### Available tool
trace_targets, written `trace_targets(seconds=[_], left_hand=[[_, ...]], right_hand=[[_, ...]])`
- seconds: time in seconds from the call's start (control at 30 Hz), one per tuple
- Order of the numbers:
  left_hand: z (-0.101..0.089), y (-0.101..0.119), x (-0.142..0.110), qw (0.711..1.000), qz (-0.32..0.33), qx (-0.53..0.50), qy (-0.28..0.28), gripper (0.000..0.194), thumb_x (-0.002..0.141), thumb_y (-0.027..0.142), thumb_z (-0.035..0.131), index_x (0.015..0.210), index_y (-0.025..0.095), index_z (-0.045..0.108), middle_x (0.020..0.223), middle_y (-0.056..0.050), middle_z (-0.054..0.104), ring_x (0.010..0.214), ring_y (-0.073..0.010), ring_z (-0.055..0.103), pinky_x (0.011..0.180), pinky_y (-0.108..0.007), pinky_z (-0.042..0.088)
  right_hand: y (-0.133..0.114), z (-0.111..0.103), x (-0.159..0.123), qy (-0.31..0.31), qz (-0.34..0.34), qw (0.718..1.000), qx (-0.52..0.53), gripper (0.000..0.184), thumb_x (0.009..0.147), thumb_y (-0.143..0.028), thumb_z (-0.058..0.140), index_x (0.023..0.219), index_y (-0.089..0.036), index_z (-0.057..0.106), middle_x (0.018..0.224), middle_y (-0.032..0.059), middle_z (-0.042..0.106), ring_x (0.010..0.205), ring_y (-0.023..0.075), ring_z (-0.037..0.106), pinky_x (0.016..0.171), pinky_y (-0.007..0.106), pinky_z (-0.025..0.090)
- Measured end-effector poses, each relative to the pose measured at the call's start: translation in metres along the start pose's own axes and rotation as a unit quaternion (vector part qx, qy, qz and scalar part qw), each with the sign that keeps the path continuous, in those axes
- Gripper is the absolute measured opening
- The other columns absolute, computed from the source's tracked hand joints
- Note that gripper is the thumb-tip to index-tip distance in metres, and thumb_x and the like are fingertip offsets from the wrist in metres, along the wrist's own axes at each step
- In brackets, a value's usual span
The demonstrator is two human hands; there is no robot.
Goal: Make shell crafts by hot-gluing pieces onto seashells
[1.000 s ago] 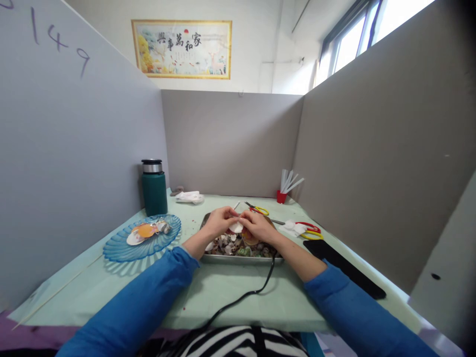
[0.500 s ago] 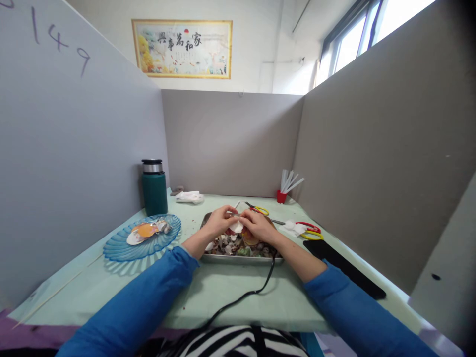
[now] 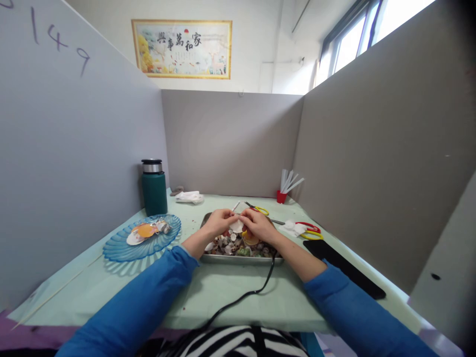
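Observation:
Over a metal tray (image 3: 238,259) heaped with small seashells (image 3: 230,246), my two hands meet. A white scallop shell (image 3: 237,226) is pinched between them. My left hand (image 3: 219,222) has its fingers closed at the shell's upper left edge, and my right hand (image 3: 256,224) grips it from the right with thumb and fingers. Whether a smaller piece lies between the fingertips is hidden. Below my right hand, an orange-yellow shell (image 3: 251,239) rests in the tray.
On the left, a blue scalloped plate (image 3: 115,248) bears shells, with a green bottle (image 3: 154,191) behind it. Scissors (image 3: 312,230), crumpled tissue (image 3: 292,228) and a black phone-like slab (image 3: 344,270) lie right. A red cup (image 3: 281,197) holds white sticks. A black cord (image 3: 245,296) crosses the front.
The fingers of my left hand have curled down closer to the shell. My right hand stays almost in place, and the shell has barely shifted.

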State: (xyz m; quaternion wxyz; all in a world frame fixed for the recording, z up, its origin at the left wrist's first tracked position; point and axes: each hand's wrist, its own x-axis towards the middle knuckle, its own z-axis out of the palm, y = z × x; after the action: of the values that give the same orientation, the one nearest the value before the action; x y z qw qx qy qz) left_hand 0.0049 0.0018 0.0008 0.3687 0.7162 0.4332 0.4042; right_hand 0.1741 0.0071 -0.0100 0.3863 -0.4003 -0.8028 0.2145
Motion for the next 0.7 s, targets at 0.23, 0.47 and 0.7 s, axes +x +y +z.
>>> trace_targets(seconds=[0.23,0.47,0.7], left_hand=[[-0.0004,-0.0005,0.0012,1.0,0.001,0.001,0.009,0.029,0.075,0.042,0.054,0.081,0.014,0.056,0.059,0.003,0.054,0.033,-0.0055,0.047,0.032,-0.016,0.031],[-0.0016,-0.002,0.0016,1.0,0.001,0.006,0.009,0.032,0.075,0.046,0.054,0.078,0.014,0.055,0.052,0.005,0.052,0.034,-0.0064,0.048,0.033,-0.015,0.031],[-0.0013,-0.0004,0.0015,1.0,-0.002,-0.009,0.008,0.03,0.075,0.044,0.053,0.075,0.014,0.054,0.052,0.005,0.051,0.033,-0.0068,0.048,0.032,-0.016,0.029]], right_hand=[[-0.0023,-0.0011,-0.0012,0.008,-0.028,0.998,-0.052,0.023,0.089,-0.036,0.043,0.079,-0.018,0.054,0.062,-0.001,0.062,0.055,0.0108,0.056,0.054,0.02,0.038],[0.0014,0.0001,-0.0005,0.004,-0.047,0.996,-0.07,0.024,0.089,-0.035,0.041,0.078,-0.018,0.055,0.063,-0.001,0.062,0.059,0.0118,0.055,0.057,0.021,0.037],[0.0012,0.0001,-0.0009,-0.001,-0.056,0.996,-0.076,0.029,0.09,-0.036,0.04,0.072,-0.018,0.053,0.061,-0.0012,0.062,0.057,0.0115,0.055,0.057,0.022,0.036]])
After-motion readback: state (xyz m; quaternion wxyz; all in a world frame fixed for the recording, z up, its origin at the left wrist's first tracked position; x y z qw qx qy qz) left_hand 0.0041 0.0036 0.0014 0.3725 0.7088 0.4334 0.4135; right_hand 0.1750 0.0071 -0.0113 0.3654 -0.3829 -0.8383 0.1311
